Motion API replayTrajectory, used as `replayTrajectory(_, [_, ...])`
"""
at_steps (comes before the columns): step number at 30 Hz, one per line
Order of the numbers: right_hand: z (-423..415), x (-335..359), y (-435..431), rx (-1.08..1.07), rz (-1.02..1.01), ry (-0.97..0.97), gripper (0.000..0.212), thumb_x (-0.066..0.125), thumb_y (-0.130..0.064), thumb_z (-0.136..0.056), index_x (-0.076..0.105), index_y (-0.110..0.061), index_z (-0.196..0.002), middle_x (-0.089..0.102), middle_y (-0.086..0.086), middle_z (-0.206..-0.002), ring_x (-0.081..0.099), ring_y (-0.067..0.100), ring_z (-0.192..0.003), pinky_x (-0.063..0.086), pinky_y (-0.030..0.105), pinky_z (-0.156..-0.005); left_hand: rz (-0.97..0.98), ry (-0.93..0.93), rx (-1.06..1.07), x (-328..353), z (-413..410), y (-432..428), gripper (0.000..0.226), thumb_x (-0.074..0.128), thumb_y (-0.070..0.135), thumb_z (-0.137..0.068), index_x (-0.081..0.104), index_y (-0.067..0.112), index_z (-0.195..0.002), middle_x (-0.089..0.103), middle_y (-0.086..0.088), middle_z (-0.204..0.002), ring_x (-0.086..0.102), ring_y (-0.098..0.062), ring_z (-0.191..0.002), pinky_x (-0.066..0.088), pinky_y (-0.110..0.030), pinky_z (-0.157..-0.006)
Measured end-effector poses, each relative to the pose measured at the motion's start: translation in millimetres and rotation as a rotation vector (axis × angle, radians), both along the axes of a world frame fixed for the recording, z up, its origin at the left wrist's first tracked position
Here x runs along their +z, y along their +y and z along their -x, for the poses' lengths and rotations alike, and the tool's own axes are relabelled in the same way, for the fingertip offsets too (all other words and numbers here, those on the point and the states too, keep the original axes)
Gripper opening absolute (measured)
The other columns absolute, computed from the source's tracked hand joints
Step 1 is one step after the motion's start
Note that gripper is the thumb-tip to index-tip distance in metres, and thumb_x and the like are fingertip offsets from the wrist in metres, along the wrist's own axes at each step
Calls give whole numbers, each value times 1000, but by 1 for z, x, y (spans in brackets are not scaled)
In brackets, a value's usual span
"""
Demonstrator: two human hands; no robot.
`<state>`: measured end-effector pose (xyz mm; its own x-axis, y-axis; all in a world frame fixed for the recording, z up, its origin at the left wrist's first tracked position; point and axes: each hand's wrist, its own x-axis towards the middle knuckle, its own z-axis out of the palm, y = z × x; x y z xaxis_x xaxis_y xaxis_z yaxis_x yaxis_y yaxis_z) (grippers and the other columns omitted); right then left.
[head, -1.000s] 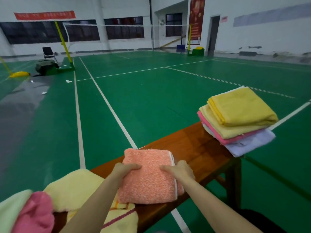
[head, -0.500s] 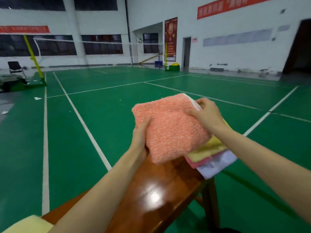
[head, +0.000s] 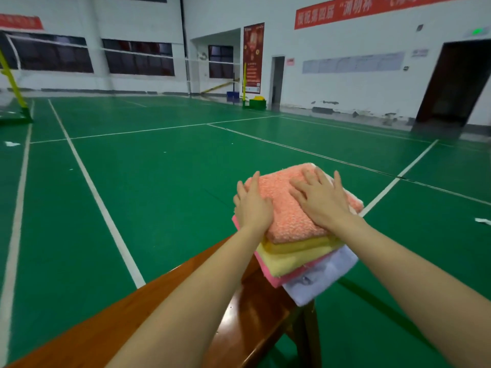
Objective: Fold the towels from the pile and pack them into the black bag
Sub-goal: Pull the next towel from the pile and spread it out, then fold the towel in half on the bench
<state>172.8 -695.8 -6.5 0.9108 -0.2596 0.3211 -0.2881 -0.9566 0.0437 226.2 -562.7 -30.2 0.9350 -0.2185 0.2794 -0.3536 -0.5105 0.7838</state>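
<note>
Towel (head: 287,205), coral, folded, lies atop the stack (head: 305,261) at the bench's (head: 252,309) far end, left hand (head: 252,205) and right hand (head: 320,200) pressing it flat-fingered; bag unseen, packing judged still undone.

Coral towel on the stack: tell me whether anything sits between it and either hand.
Nothing does. Left hand and right hand lie flat with straight fingers directly on the coral towel, which tops the folded stack at the bench end. No black bag is in view.
</note>
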Motion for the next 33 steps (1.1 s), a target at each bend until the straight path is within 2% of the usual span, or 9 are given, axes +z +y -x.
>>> replayTrajectory(3, [-1, -2, -6, -1, -70, 56, 48, 16, -49, -99, 29, -38, -144, 10, -2, -158, 3, 21, -146, -1, 52, -114, -79, -307, -210, 3, 0, 3, 47, 46, 25, -96, 37, 27, -142, 19, 0, -156, 14, -20, -144, 15, -35, -116])
replayTrajectory(8, [0, -13, -14, -13, -168, 180, 49, 13, -49, -99, 15, -39, -148, -2, -5, -159, -5, 21, -146, 1, 51, -116, -533, -59, -470, -16, -5, -5, 47, 18, 37, -103, 13, 31, -149, 2, 6, -158, -4, -20, -146, -2, -49, -117])
replayTrajectory(11, [0, -1, -10, -63, -158, 243, 51, 9, -50, -99, 15, -39, -148, -3, -4, -159, -7, 25, -146, -5, 56, -114, -557, -23, -485, 1, -1, -2, 48, 17, 37, -103, 13, 27, -150, 4, 3, -159, -1, -22, -146, -1, -47, -117])
replayTrajectory(13, [4, 10, 2, -76, -137, 196, 52, 7, -51, -98, 21, -39, -146, 0, -1, -159, -9, 29, -145, -9, 58, -112, -406, 53, -496, 17, 8, 11, 49, 20, 36, -103, 19, 19, -149, 12, -1, -158, 7, -22, -145, 3, -34, -117])
replayTrajectory(19, [40, 1, 90, 273, -323, -37, 50, 11, -50, -97, 20, -41, -146, -4, -4, -159, -16, 23, -145, -11, 50, -113, -301, 129, -309, 27, 45, 138, 49, 22, 37, -103, 34, 14, -145, 30, -1, -152, 26, -15, -141, 18, -20, -110])
replayTrajectory(22, [61, -31, 166, 463, -523, 0, 99, -17, -85, -63, 26, -43, -143, 5, -4, -158, -10, 21, -146, -10, 44, -115, -370, 168, -110, 11, 80, 240, 46, 29, 38, -102, 41, 15, -141, 37, 0, -149, 33, -17, -137, 25, -21, -107])
replayTrajectory(25, [89, -64, 266, 687, -777, 221, 120, -14, -96, -45, 34, -41, -140, 12, -10, -156, -5, 17, -145, -5, 44, -115, -538, 261, 130, -14, 138, 356, 43, 36, 40, -100, 45, 22, -138, 44, -1, -144, 38, -21, -135, 27, -30, -110])
replayTrajectory(30, [139, -95, 408, 753, -1228, 547, 93, 4, -85, -69, 45, -34, -135, 30, -6, -152, 20, 16, -143, 8, 41, -118, -757, 396, 289, -79, 217, 449, 53, 28, 51, -98, 24, 32, -147, 19, 3, -156, 8, -26, -145, 2, -50, -115])
replayTrajectory(33, [163, -149, 463, 731, -927, 529, 129, -19, -95, -43, 29, -32, -145, 13, -7, -158, 4, 13, -146, -2, 41, -118, -883, 426, 265, -127, 265, 470, 63, 18, 59, -95, 0, 32, -150, -3, -1, -159, -6, -24, -146, -6, -45, -117])
